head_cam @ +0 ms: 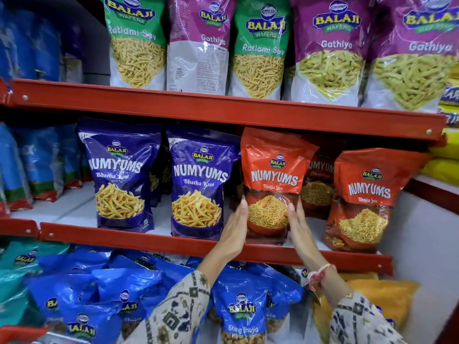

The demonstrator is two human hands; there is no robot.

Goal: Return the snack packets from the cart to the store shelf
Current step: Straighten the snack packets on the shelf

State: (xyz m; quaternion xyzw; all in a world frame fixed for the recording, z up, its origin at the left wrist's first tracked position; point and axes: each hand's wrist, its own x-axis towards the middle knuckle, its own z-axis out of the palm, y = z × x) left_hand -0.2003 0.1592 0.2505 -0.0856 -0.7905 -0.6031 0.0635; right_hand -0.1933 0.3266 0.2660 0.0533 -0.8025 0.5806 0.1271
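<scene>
A red Numyums Bhujia Sev packet (273, 180) stands upright on the middle shelf (149, 240), between a purple Numyums packet (198, 180) and more red packets (365, 199). My left hand (234, 230) presses flat against its lower left side. My right hand (299, 228) presses flat against its lower right side. Both hands clasp the packet between their palms, fingers straight and pointing up. The cart is out of view.
The top shelf (223, 109) carries green and magenta Balaji packets. Blue Shing Bhujia packets (242, 311) and yellow packets (387, 296) fill the bottom shelf. A white side wall (427, 244) closes the right end. A second purple packet (119, 175) stands further left.
</scene>
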